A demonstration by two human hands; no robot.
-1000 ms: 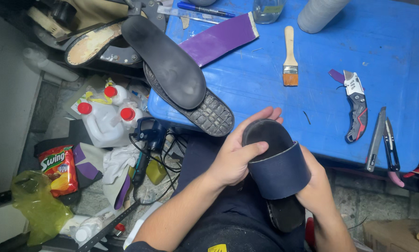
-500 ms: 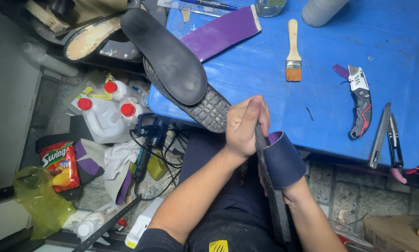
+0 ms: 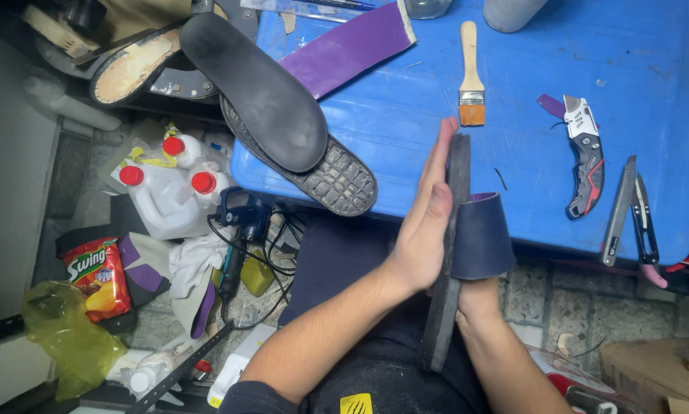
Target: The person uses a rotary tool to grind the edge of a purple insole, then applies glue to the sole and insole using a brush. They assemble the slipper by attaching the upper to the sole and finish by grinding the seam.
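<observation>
Blue and scuffed, the work table fills the upper right of the head view, with a cluttered floor to its left; at the table's near edge a dark sandal stands on its side, sole edge toward the camera, its navy strap bulging to the right; the left hand lies flat and open against the sole's left face, fingers straight and pointing up toward the table; the right hand is slipped inside the strap, so only its wrist shows and I cannot tell how its fingers are set; on the table lie a small paintbrush just beyond the fingertips, a folding utility knife, a pair of snips near the right edge, a purple strip, and a black insole resting across a treaded outsole; on the floor stand white jugs with red caps, beside a red snack bag and a yellow plastic bag.
</observation>
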